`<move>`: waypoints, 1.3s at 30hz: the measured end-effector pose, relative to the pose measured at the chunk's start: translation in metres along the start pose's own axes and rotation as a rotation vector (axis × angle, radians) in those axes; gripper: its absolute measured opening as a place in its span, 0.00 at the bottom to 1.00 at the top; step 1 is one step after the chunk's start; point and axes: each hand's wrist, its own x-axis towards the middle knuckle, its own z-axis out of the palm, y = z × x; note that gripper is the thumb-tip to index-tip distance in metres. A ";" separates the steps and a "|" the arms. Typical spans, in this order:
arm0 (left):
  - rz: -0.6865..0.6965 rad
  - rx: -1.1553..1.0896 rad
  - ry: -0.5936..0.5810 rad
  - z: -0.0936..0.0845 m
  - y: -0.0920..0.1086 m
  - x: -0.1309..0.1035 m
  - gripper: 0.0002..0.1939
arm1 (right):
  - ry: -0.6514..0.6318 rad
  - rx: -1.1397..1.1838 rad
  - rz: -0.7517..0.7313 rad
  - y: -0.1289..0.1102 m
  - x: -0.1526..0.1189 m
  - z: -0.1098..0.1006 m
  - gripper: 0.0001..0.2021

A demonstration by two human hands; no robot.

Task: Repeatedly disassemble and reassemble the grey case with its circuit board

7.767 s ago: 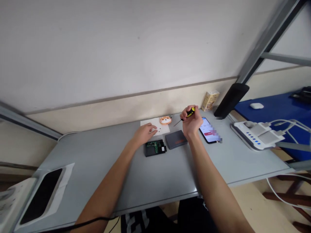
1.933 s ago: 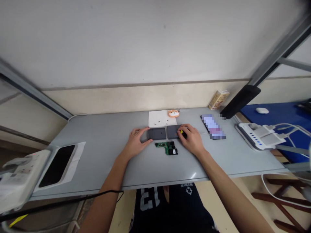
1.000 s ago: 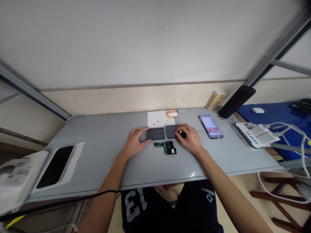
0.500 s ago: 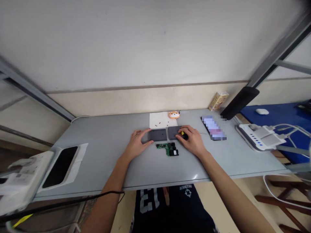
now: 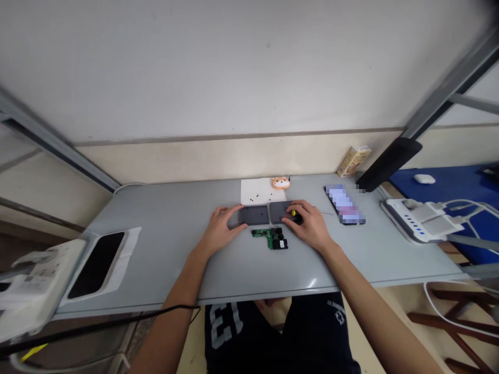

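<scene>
My left hand (image 5: 221, 229) curls its thumb and forefinger around the left end of a flat dark grey case half (image 5: 255, 214) lying on the table. To its right, almost touching, lies a second dark grey case half (image 5: 278, 212). My right hand (image 5: 311, 224) rests over that one's right end, fingertips on it, with a screwdriver (image 5: 293, 213) tucked in the grip. The screwdriver's yellow end shows between the fingers and its thin shaft sticks out to the right. Just nearer to me than the case halves is a green circuit board (image 5: 270, 235) with black parts.
Several tiny dark screws (image 5: 257, 196) lie on white paper (image 5: 249, 187), beside an orange animal-faced case (image 5: 280, 183). A phone (image 5: 345, 205) and a power strip (image 5: 421, 221) are on the right. Another phone (image 5: 97, 265) lies left. A small box (image 5: 354, 161) stands at the back.
The view has shifted slightly and my legs have spread apart under the table. Both hands, the case halves and the circuit board keep their places.
</scene>
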 end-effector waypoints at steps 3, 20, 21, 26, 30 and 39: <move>0.012 0.001 0.013 0.001 0.000 0.001 0.30 | -0.003 0.003 0.011 0.001 0.000 0.000 0.14; 0.051 0.017 0.012 0.000 0.001 -0.001 0.25 | 0.016 0.013 -0.002 0.002 0.001 0.000 0.13; 0.048 0.016 0.013 0.000 0.001 -0.001 0.25 | 0.017 0.011 -0.005 0.002 0.000 0.000 0.13; 0.040 0.006 0.012 0.000 0.001 -0.001 0.22 | 0.021 0.003 -0.005 0.002 0.000 0.001 0.11; 0.037 -0.008 0.020 0.000 0.001 0.000 0.21 | 0.023 0.008 -0.006 0.002 0.001 0.001 0.10; 0.045 -0.013 0.062 0.002 -0.002 0.002 0.20 | -0.066 -0.012 -0.143 -0.028 -0.011 -0.014 0.10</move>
